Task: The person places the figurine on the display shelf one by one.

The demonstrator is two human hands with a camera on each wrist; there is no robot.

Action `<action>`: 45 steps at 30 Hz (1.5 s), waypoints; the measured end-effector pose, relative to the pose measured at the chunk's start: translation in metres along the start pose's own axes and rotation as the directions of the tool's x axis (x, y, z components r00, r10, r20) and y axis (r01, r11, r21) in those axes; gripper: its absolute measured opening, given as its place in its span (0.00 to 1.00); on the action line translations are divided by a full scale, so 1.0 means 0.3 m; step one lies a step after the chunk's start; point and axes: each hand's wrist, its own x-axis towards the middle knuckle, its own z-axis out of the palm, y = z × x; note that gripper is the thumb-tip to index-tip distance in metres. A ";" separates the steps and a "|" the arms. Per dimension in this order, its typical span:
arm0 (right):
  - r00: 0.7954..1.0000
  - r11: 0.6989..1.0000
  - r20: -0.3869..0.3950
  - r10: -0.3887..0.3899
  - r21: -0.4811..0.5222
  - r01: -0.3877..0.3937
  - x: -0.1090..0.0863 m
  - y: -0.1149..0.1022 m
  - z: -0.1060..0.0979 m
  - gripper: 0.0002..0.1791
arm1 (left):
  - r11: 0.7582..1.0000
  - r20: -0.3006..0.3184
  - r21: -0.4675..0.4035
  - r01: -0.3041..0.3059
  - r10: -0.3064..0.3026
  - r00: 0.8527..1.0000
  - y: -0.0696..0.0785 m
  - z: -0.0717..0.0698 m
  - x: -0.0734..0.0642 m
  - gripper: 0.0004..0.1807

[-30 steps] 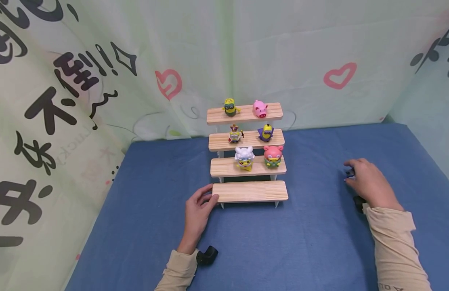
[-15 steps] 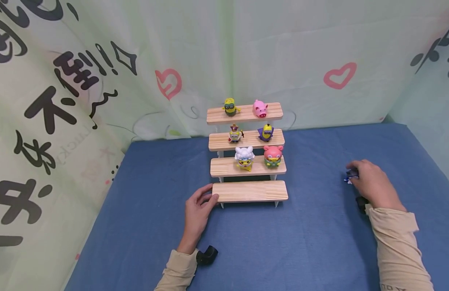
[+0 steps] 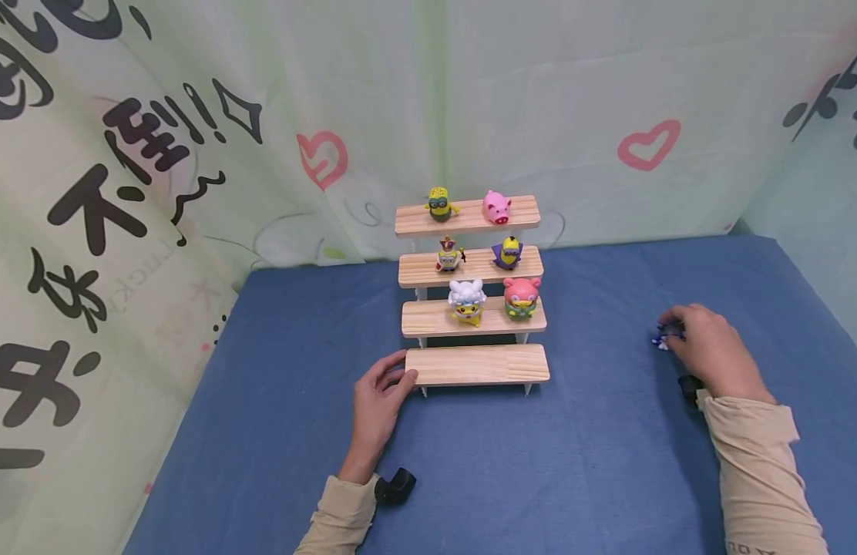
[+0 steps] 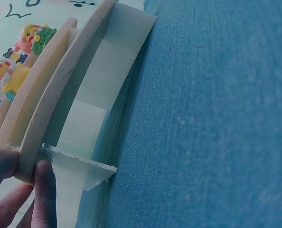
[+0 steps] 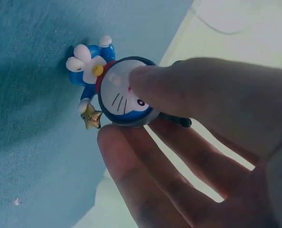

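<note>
My left hand [image 3: 380, 408] pinches the left end of the bottom board of a four-tier wooden display stand [image 3: 477, 365]; in the left wrist view, thumb and fingers close round the board's end [image 4: 28, 164]. At the table's right, my right hand [image 3: 721, 351] holds a blue-and-white cat figurine [image 3: 663, 340] low over the cloth. The right wrist view shows the thumb across the face of the figurine [image 5: 119, 92] and fingers behind its head. It has a red collar, a yellow bell and a gold star, and lies tilted sideways there. I cannot tell whether it touches the table.
Pairs of figurines stand on the upper three boards: a yellow goggled one [image 3: 438, 205] and a pink pig [image 3: 497, 208], a crowned one [image 3: 448, 255] and a purple-caped one [image 3: 508, 253], a white-hooded one [image 3: 466, 302] and a pink one [image 3: 521, 298]. A printed curtain [image 3: 525, 100] hangs behind the blue tablecloth [image 3: 539, 470].
My right hand has shifted slightly right, and the cat figurine has turned in its fingers, so more of it shows. The left hand and stand have not moved.
</note>
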 end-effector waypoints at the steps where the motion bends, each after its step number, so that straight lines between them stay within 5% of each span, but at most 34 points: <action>1: 1.000 1.000 -0.005 -0.001 0.001 0.001 -0.001 -0.002 0.000 0.12 | 1.000 0.001 0.001 -0.003 0.003 1.000 0.001 0.000 -0.001 0.22; 45: 0.993 0.993 -0.044 -0.106 0.055 0.108 -0.036 -0.168 -0.027 0.14 | 1.000 -0.003 -0.010 0.014 -0.014 1.000 -0.001 0.002 0.003 0.22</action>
